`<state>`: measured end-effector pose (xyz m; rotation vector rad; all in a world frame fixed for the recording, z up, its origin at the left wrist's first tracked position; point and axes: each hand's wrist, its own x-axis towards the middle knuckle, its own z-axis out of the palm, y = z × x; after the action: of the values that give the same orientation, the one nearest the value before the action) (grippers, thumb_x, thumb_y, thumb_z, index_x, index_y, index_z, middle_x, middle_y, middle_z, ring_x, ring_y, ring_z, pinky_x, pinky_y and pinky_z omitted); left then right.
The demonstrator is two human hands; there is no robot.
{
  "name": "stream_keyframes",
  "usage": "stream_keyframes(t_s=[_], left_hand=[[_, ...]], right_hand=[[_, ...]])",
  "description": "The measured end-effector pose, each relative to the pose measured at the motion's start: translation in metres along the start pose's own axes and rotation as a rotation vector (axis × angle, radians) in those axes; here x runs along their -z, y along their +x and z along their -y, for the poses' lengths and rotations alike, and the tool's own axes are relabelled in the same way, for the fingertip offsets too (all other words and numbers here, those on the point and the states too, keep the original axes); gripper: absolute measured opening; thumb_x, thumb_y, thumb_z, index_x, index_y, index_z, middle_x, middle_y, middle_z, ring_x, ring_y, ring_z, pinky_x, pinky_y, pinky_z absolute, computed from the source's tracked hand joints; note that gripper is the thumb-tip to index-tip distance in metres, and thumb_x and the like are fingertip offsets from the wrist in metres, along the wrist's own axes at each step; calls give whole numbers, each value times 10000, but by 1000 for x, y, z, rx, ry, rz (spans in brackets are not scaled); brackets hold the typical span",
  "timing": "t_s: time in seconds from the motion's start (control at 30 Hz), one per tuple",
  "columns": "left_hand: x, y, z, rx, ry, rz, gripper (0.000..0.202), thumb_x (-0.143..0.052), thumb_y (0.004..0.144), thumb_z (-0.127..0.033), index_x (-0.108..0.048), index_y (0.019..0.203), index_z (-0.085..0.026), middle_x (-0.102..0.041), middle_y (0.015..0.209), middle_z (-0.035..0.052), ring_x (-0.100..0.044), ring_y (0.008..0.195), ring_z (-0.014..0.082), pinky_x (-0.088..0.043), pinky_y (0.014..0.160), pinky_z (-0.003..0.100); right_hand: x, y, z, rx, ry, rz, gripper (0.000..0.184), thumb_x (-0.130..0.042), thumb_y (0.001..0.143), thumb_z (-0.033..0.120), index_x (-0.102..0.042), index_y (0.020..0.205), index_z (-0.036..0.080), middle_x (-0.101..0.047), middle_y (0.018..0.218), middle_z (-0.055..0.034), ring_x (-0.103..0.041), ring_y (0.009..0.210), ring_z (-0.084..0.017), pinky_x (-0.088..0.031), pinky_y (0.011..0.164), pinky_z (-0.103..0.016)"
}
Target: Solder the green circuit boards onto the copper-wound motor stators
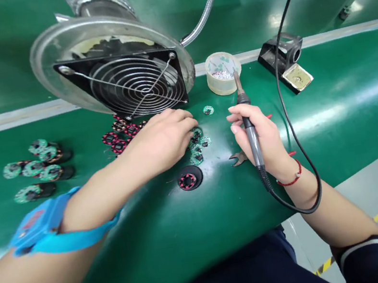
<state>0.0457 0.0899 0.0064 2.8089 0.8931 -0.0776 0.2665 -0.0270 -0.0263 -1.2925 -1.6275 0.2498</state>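
Soldering seems to be at the picking stage. The right hand is closed around the soldering iron in a pen grip, its tip raised toward the small tub and off any board. The left hand, fingers curled downward, rests on a cluster of small round circuit boards on the green counter, just beyond the black round holder. Whether it pinches one I cannot tell. A next move would call for one board singled out and held steady, hot tip clear of fingers.
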Motion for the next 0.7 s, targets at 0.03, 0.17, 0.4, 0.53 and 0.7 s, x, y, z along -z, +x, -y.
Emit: stream_keyframes(t_s=[0.03,0.17,0.4,0.53,0.7], left_hand=[[2,-4,2,7,-32,-15,432,-419,1028,-294,-780,1216,-149,-736,1285,184,-672,1191,369,-545,1079,530],[4,-12,5,-59,-211,117,352,-569,952,-408,-766,1178,-224,-693,1122,123,-668,1086,341,-557,971,468],[-1,-15,14,-19,-172,152,220,-547,958,-370,-719,1009,-243,-669,1052,123,-663,1050,347,-560,961,485],[7,-14,12,89,-167,65,304,-499,1000,-387,-731,1133,-242,-678,1160,129,-688,1145,365,-563,1038,501],[4,22,-8,59,-135,-21,412,-495,1009,-347,-690,1330,-176,-672,1333,158,-674,1246,349,-568,1122,509]], right_hand=[[1,0,3,-7,6,11,342,-564,1022,143,-613,1328,288,-788,1136,-30,-786,1021,-196,-677,982,-394],[2,3,9,-27,25,40,321,-541,1032,167,-609,1326,277,-792,1175,-45,-784,1074,-214,-666,1016,-419],[2,5,12,-30,11,18,325,-494,1029,155,-620,1313,253,-790,1144,-44,-773,1061,-208,-662,1018,-403],[1,6,16,-16,-17,8,321,-450,1068,193,-631,1324,261,-787,1153,-47,-764,1037,-214,-667,993,-411],[1,7,13,5,-49,-6,323,-445,1082,203,-648,1325,261,-792,1124,-46,-768,1031,-223,-659,1005,-423]])
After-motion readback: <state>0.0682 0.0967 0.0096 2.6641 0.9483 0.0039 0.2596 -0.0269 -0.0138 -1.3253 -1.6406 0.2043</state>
